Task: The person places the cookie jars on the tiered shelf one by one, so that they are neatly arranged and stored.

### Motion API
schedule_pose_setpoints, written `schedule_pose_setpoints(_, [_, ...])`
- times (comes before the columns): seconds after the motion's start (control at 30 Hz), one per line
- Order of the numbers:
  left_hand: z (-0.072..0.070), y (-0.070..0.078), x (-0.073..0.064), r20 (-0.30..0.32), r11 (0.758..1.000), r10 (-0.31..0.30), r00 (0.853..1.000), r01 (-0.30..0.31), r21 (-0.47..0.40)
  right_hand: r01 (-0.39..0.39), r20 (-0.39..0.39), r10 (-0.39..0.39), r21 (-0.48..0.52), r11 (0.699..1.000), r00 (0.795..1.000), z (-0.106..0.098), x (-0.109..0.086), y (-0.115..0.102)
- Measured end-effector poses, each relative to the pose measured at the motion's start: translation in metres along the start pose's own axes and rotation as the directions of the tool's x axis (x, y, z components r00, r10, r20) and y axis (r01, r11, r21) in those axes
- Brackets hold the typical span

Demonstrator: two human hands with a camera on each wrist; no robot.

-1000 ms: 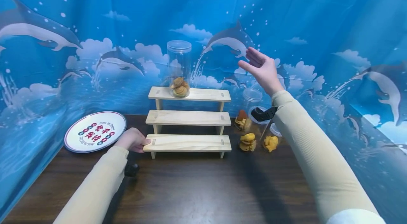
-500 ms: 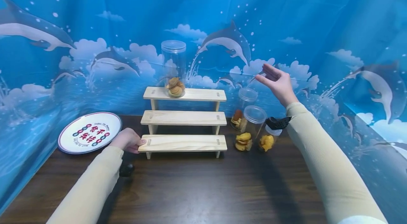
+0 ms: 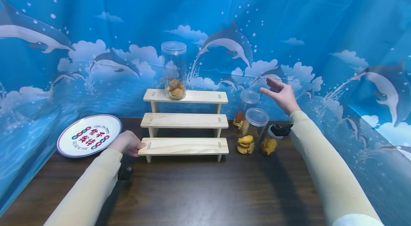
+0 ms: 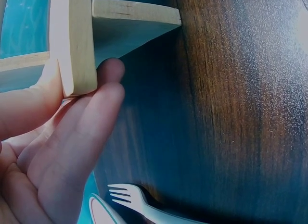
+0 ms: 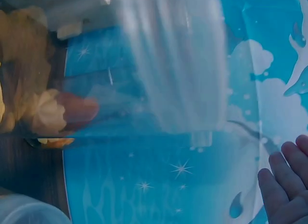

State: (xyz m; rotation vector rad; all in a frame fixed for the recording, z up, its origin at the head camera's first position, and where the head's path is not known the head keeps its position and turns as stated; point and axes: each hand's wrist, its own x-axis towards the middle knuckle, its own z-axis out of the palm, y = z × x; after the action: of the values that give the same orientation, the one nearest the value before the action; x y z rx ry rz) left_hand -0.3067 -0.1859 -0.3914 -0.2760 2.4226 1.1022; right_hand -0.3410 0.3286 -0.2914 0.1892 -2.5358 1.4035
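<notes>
My left hand [image 3: 127,144] pinches the left end of the lowest step of a three-step wooden stand [image 3: 183,145]. In the left wrist view the thumb lies on top of the board [image 4: 79,46] and the fingers underneath. My right hand [image 3: 282,96], fingers extended and holding nothing, hovers above and to the right of several lidded clear jars. Below it are a tall jar [image 3: 249,97], a jar with yellow pieces [image 3: 257,119] and a smaller jar [image 3: 270,142]. On the top step stands a tall jar [image 3: 174,65] with swirled cookies at its bottom.
An oval white plate with red lettering [image 3: 90,135] lies left of the stand. A pale fork [image 4: 137,201] rests near the plate's rim in the left wrist view; the arm hides it from the head. A blue dolphin-print curtain [image 3: 205,5] hangs behind the dark wooden table [image 3: 205,190].
My right hand has lowered and shifted right, toward the jars on the right. The left hand keeps its grip on the lowest step. The head view has turned slightly right.
</notes>
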Motion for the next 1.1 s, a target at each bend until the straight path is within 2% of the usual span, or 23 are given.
schedule_pose_setpoints(0.3, [-0.001,-0.004,-0.003,-0.010,1.000,0.003,1.000,-0.003,0.011,-0.008,0.061,0.007,0.011,1.000,0.998,0.007,0.009,0.017])
schedule_pose_setpoints(0.6, [0.000,0.000,0.000,-0.008,1.000,0.010,1.000,-0.010,0.007,-0.043,0.085,0.045,-0.017,0.999,0.995,0.014,0.011,0.041])
schedule_pose_setpoints(0.93, [0.001,0.001,-0.002,-0.009,1.000,0.011,1.000,-0.011,0.002,-0.070,0.150,0.078,-0.057,0.996,0.986,0.019,0.012,0.055])
schedule_pose_setpoints(1.1, [0.001,0.002,-0.002,-0.006,1.000,0.006,1.000,-0.006,-0.005,-0.082,0.157,0.095,-0.089,0.993,0.983,0.025,0.013,0.062])
